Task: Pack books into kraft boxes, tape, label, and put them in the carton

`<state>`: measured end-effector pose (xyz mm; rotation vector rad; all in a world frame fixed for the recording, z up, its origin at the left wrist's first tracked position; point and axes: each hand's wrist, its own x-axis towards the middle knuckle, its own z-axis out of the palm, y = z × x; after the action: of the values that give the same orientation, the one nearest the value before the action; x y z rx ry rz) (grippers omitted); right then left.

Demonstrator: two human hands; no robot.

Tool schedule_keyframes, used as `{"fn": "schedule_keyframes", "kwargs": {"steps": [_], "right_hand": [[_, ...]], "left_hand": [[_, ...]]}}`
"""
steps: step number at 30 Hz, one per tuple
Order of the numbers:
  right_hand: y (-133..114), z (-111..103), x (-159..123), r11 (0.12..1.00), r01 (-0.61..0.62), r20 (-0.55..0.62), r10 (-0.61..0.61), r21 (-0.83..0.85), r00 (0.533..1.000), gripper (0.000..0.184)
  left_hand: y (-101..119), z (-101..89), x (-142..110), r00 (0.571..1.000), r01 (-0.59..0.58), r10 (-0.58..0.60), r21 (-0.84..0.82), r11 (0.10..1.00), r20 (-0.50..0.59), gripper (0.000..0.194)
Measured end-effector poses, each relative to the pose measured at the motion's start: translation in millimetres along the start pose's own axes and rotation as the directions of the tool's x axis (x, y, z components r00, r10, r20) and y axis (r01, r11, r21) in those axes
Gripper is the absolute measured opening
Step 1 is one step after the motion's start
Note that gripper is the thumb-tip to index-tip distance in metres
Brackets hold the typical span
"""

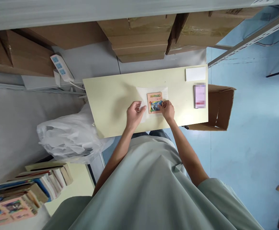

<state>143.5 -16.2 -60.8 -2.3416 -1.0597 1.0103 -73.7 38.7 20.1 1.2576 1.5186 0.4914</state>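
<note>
A small booklet (155, 99) with a salmon-pink cover and a colourful picture lies on a thin white wrapping sheet (143, 92). At the booklet's right edge, my right hand (167, 111) is closed on it, thumb over the picture. My left hand (134, 116) is at the sheet's left edge, which looks slightly raised. Its fingers are curved and the thumb stands apart from them; the fingertips are close to the sheet. Both lie on the pale yellow table (108, 102).
On the table's right side are a white stack (195, 74) and a blurred pinkish item (200, 95). An open carton (222, 110) stands beyond the right edge. Cardboard boxes (141, 38) and a power strip (62, 68) are behind. Left are white plastic wrapping (67, 137) and several books (39, 182).
</note>
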Motion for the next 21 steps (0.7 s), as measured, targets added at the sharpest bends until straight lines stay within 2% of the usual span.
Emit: {"fn": "schedule_keyframes", "kwargs": {"steps": [6, 9, 11, 13, 15, 18, 21], "right_hand": [[2, 1, 1, 1.0, 0.03, -0.01, -0.03, -0.002, 0.999, 0.021], [4, 1, 1, 0.999, 0.031, -0.003, -0.031, 0.006, 1.0, 0.02], [5, 2, 2, 0.999, 0.031, -0.001, -0.031, 0.022, 1.0, 0.02], [5, 2, 2, 0.999, 0.028, -0.001, -0.028, 0.03, 1.0, 0.021], [5, 1, 3, 1.0, 0.015, 0.004, -0.015, 0.027, 1.0, 0.022], [5, 1, 4, 1.0, -0.002, 0.014, 0.002, 0.014, 1.0, 0.023], [6, 1, 5, 1.0, 0.015, 0.011, -0.015, 0.013, 1.0, 0.024]], "left_hand": [[21, 43.0, 0, 0.991, -0.043, 0.055, -0.098, 0.994, 0.125, 0.023], [25, 54.1, 3, 0.983, -0.033, 0.054, -0.119, 0.992, 0.175, 0.022], [26, 54.6, 6, 0.981, -0.018, 0.044, -0.14, 0.99, 0.187, 0.022], [24, 46.6, 8, 0.985, -0.009, 0.035, -0.154, 0.988, 0.167, 0.024], [18, 29.0, 10, 0.992, -0.005, 0.023, -0.15, 0.989, 0.123, 0.024], [-1, -11.2, 10, 0.999, 0.034, -0.033, -0.093, 0.995, 0.014, 0.023], [-27, -52.8, 10, 0.987, 0.123, -0.123, -0.006, 0.992, -0.108, 0.021]]}}
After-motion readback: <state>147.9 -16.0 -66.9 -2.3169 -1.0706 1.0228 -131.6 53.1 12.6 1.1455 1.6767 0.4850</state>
